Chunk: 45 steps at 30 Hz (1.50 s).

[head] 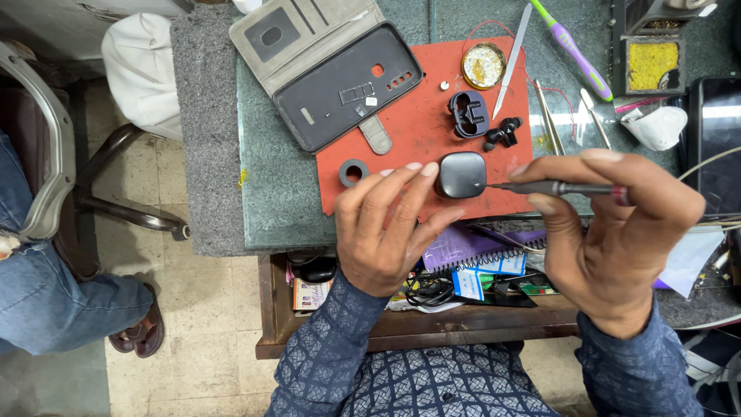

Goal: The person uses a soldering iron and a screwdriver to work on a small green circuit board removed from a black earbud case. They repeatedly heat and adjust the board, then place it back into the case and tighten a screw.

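Fingers of the right hand (610,232) pinch a slim dark screwdriver (557,188) near its red-banded end, holding it level so that its fine tip meets the right edge of a small black earbud case (461,174). The left hand (386,232) sits just to the left of that case, its fingers half curled and slightly parted, with the fingertips (429,168) resting against the case's left side to steady it. The case lies near the front edge of a red work mat (417,131) on the green stone counter (278,185).

Beyond the case, on the same mat, lie a black plastic inner shell (468,113) and, just beside it to the right, a pair of black earbuds (502,133). A dark ring (353,172) sits at the mat's left, close to the left hand. At the mat's far edge stands a round tin of yellowish paste (484,66), with a thin white pry tool (512,58) slanting next to it. An open grey flip phone cover (328,69) overlaps the mat's upper left corner.

Metal tweezers (548,117) rest to the right of the mat, and a purple and green toothbrush (573,48) lies farther back. Under the hands, an open drawer (417,320) holds cables, cards and a spiral notebook (463,251).
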Motion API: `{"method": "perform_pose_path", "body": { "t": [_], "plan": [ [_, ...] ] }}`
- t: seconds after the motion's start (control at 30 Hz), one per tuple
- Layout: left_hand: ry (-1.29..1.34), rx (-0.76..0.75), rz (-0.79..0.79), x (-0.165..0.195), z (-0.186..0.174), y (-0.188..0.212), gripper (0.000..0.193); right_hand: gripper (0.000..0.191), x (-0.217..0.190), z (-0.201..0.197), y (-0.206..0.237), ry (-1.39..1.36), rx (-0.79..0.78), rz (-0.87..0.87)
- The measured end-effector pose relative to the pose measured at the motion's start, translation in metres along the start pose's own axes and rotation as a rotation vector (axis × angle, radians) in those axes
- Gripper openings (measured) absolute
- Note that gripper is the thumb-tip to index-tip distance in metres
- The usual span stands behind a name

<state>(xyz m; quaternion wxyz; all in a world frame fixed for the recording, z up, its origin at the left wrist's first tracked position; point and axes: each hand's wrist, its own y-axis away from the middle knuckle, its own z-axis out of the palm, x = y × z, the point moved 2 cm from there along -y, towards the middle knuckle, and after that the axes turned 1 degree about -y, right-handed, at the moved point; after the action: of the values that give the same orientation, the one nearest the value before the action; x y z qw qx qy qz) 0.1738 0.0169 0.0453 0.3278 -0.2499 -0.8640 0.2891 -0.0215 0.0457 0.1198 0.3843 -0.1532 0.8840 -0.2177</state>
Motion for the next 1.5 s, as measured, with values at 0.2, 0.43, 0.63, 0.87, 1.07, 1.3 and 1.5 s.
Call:
{"method": "perform_pose_path", "body": {
  "t": [0.2, 0.43, 0.63, 0.87, 1.07, 1.3, 1.5],
  "plan": [
    [0.019, -0.22, 0.051, 0.014, 0.004, -0.014, 0.057, 0.054, 0.015, -0.001, 0.031, -0.057, 0.104, 0.109],
    [0.009, -0.492, 0.031, 0.021, 0.006, -0.048, 0.062, 0.047, 0.027, -0.004, 0.05, -0.126, 0.203, 0.267],
    [0.065, -0.612, 0.021, 0.021, -0.003, -0.065, 0.057, 0.046, 0.031, 0.0, 0.054, -0.174, 0.263, 0.289],
    [0.133, -0.573, -0.027, 0.02, -0.008, -0.066, 0.053, 0.047, 0.035, 0.003, 0.054, -0.267, 0.321, 0.339],
    [0.241, -0.5, -0.11, 0.015, -0.009, -0.062, 0.054, 0.052, 0.03, 0.008, 0.052, -0.289, 0.307, 0.344],
    [0.326, -0.473, -0.208, 0.011, -0.003, -0.051, 0.056, 0.056, 0.02, 0.013, 0.04, -0.217, 0.227, 0.115],
    [0.375, -0.369, -0.173, 0.006, 0.008, -0.038, 0.06, 0.057, 0.022, 0.016, 0.03, -0.077, 0.135, 0.018]
  ]
}}
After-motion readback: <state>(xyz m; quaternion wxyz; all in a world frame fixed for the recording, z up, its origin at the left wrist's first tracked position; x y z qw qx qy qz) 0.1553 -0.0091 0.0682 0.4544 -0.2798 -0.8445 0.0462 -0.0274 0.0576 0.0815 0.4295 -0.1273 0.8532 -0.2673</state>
